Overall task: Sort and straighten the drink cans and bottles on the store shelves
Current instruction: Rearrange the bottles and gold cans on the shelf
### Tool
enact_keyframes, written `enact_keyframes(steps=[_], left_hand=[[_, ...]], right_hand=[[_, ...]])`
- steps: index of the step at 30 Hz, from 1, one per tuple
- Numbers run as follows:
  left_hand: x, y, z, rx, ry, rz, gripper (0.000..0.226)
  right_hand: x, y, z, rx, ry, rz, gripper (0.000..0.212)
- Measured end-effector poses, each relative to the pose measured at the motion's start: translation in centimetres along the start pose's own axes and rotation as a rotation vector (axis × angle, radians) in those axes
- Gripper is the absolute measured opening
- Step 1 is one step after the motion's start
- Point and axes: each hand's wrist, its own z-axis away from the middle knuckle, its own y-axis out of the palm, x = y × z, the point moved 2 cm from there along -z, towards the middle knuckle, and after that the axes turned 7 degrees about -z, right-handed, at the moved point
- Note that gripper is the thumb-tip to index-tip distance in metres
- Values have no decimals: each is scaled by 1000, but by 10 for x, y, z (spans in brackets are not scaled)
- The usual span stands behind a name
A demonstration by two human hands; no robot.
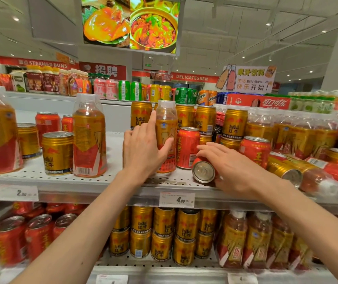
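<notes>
A supermarket drinks aisle under a white ceiling, with a food-picture screen point(130, 24) hanging overhead and red signs along the far wall. The white perforated metal shelf point(110, 177) at chest height carries a muddle of drinks. Near its middle stands an upright clear plastic bottle with an orange-and-red label and a white cap point(165, 128); the left hand point(143, 146) has its grip closed around this bottle from the left, thumb across the label front and forefinger pointing up along its side. Just right of it stands an upright red drink can with a silver top point(187, 147), touching or nearly touching the bottle. Below that, a red can lying on its side point(204, 171) shows its silver end to the camera near the shelf's front edge — the right hand point(231, 167) lies over it with fingers spread across the top; whether the grip is closed around it I cannot tell.

Behind stand gold Red Bull cans point(205, 119) in a row. To the right, a gold can lying on its side point(285, 169) and a toppled bottle point(323, 179) rest beside upright bottles. To the left stand another labelled bottle point(89, 136), a short gold can point(57, 152) and red cans further back.

Price tags point(177, 199) sit on the shelf's front rail. The lower shelf holds red cans, stacked gold cans point(162, 234) and bottles — all upright.
</notes>
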Motion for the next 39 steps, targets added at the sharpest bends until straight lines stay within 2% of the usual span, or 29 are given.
enact_keyframes(steps=[2,5,9,12,16,23,27,30,33,39], left_hand=[[0,0,0,6,-4,13,88],[0,0,0,5,-4,27,87],[1,1,0,5,3,23,86],[1,1,1,6,12,25,85],[2,-1,2,11,21,21,84],[1,-4,3,15,28,15,84],[2,-9,0,88,13,103,84],[10,-18,2,110,6,244,73],[12,-33,15,46,16,307,58],[3,-53,67,28,24,428,46]], right_hand=[[-1,-5,0,2,-6,-36,81],[-6,-13,2,-90,26,-170,76],[-13,-16,0,-292,191,-551,74],[-11,-4,-8,-336,296,-707,76],[-6,14,-14,-381,399,-900,67],[9,30,-8,-452,439,-993,80],[15,27,0,-371,445,-1030,89],[17,28,13,-337,461,-1028,91],[19,33,28,-347,489,-1041,85],[35,36,65,-488,475,-1103,53]])
